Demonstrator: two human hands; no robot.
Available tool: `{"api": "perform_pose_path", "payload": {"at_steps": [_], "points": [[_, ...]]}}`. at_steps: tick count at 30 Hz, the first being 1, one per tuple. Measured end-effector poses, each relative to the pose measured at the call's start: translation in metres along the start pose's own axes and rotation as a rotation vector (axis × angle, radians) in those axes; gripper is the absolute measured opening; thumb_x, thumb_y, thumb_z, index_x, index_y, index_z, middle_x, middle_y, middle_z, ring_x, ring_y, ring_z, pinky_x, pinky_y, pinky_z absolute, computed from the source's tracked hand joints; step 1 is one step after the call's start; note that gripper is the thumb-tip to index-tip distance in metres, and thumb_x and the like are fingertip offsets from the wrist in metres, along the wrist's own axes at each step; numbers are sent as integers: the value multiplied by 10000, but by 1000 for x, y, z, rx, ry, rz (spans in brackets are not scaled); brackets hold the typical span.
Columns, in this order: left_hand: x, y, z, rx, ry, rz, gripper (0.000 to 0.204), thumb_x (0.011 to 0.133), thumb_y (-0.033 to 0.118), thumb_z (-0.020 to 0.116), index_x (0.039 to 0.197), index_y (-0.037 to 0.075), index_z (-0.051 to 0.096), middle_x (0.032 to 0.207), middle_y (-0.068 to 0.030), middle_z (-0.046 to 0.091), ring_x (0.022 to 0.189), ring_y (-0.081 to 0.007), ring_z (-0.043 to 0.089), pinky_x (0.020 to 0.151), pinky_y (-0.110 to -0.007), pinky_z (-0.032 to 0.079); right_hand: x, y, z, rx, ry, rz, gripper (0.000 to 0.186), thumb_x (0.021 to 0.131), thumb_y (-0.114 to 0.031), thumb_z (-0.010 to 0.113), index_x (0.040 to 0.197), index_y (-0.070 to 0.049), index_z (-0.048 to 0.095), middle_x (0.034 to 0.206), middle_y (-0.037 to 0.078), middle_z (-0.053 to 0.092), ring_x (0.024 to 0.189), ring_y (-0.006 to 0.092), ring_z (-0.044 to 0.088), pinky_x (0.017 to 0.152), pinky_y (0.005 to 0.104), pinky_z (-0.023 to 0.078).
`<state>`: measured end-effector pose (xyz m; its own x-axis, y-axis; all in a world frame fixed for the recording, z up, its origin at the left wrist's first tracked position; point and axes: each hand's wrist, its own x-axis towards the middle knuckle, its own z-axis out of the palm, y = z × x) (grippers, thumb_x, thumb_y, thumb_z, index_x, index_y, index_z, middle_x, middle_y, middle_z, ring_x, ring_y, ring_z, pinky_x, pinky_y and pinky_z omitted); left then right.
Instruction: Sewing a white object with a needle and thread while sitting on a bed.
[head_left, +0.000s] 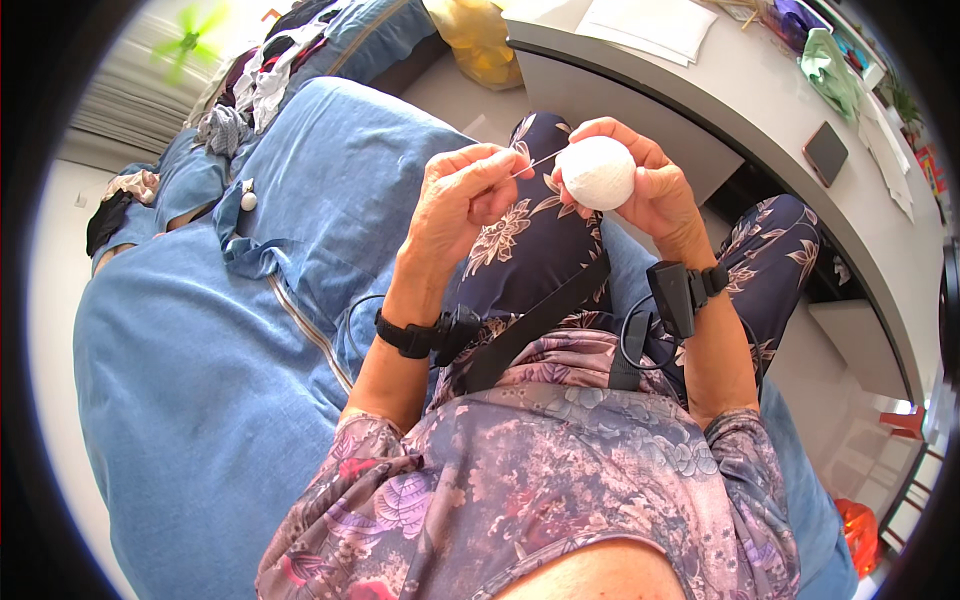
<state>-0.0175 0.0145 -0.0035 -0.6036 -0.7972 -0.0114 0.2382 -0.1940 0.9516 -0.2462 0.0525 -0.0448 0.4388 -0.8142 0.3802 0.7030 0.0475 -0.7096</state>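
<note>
My left hand [462, 195] has thumb and fingers nearly closed, pinching a thin pale strand [545, 158]; my right hand [655, 190] is partly open, its fingers and thumb curved around a white ball [598, 172]. Left of my hands spreads a blue cover [200, 370], and beyond it, ahead and left, is a heap of clothes [285, 75]. A yellow plastic bag [478, 45] is ahead of my hands. To their right, a pale bench [740, 95] carries white papers [650, 25], a dark phone [826, 154] and a crumpled green cloth [828, 70].

The ball lies against my right palm side, just right of my left fingertips and above my patterned trousers [540, 240]. The strand runs from those fingertips toward the ball's left edge. The ball is round and matte, with a slightly uneven surface; whether it is wound thread I cannot tell. The cover looks soft and napped, and the bench top smooth.
</note>
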Motion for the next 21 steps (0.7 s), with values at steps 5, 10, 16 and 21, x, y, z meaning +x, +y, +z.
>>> {"api": "perform_pose_path", "payload": {"at_steps": [5,10,16,21], "points": [[-1,-3,-2,10,9,-11,187,894,97,551,887,-69,637,542,1,464,452,-33,337,425,-189,229,-2,0,-6,47,27,-118,662,804,-329,702,1301,11,425,1196,275,532,1007,362,616,792,362,549],[-5,-11,-2,23,1,-33,158,887,53,548,901,-83,627,554,2,463,461,-38,338,439,-192,258,2,-1,-14,129,12,-237,648,845,-345,662,1320,13,404,1312,348,412,1080,377,575,874,373,521],[-9,-17,10,180,23,-6,150,895,68,571,884,-62,646,559,8,492,462,-39,379,444,-178,270,4,1,-15,313,126,-331,542,910,-300,586,1308,27,418,1292,344,431,1104,376,556,950,408,489],[-13,-19,21,357,-31,-21,133,882,62,594,872,-57,653,585,3,524,485,-38,417,457,-178,308,4,6,-29,222,268,-327,505,922,-325,562,1246,46,452,1268,282,485,1128,373,539,964,456,473]]}}
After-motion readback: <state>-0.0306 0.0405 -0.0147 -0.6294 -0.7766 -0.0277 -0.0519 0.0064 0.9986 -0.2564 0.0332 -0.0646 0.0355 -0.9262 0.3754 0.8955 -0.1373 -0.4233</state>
